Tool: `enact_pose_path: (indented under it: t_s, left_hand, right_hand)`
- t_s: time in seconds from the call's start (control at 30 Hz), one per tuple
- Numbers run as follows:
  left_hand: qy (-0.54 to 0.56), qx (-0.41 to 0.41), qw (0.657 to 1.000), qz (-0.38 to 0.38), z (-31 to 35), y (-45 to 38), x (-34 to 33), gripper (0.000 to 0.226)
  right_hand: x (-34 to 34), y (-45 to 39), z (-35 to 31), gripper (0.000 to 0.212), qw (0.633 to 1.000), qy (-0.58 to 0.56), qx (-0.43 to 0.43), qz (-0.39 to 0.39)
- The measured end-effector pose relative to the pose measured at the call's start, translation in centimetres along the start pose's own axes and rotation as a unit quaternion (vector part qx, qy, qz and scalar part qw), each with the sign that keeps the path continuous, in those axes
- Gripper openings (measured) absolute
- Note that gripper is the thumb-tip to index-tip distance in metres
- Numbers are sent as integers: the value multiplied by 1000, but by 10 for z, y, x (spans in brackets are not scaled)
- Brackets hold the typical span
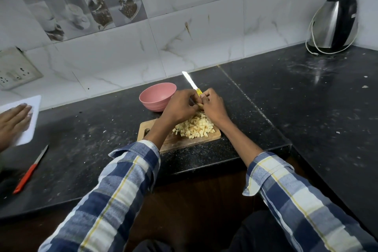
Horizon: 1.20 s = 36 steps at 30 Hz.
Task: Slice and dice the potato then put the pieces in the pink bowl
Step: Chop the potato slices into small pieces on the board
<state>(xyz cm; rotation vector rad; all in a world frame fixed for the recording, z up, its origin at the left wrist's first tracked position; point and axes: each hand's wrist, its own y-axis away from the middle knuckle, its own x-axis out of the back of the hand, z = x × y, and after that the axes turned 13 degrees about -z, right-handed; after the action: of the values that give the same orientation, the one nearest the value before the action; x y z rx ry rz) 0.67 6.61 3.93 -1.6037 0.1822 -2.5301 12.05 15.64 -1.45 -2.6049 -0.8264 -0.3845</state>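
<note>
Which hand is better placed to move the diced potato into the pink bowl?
Left hand: it is beside the pink bowl. The right hand is farther away and holds the knife.

You are in a home kitchen: marble-look wall tiles [204, 32], a black stone tabletop [306, 96], an electric kettle [335, 24].

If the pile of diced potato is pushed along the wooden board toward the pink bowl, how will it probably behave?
The diced potato is many small loose cubes, so it will likely spread rather than slide as one mass. Some sit near the edge of the cutting board and may fall off. The pink bowl looks light and might shift if bumped.
</note>
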Motion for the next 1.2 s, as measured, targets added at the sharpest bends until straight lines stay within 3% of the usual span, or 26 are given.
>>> enact_pose_path:
  t_s: [0.2,0.47,0.63,0.73,0.87,0.93,1.03,1.2]
  left_hand:
    - [57,-9,997,48,2,8,3,10]
    - [172,58,976,118,-17,52,12,32]
    - [234,108,952,166,-50,101,15,26]
    - [254,155,936,189,-62,124,8,22]
    - [203,164,948,181,-68,128,0,20]
    - [172,169,954,176,-69,126,-3,19]
    - [181,174,949,190,-72,126,-5,17]
    - [379,171,878,238,-81,130,1,18]
  right_hand:
    - [2,0,-4,15,1000,-15,-14,6]
    - [5,4,-10,16,997,-73,-20,-5]
    - [13,12,-23,11,997,-65,17,34]
    - [8,20,-39,8,999,-21,34,21]
    - [-6,29,-79,9,993,95,42,-51]
    - [-15,37,-97,8,973,205,27,-105]
    - [-28,51,-112,10,937,334,26,-100]
    - [-42,65,-121,15,933,351,39,-71]
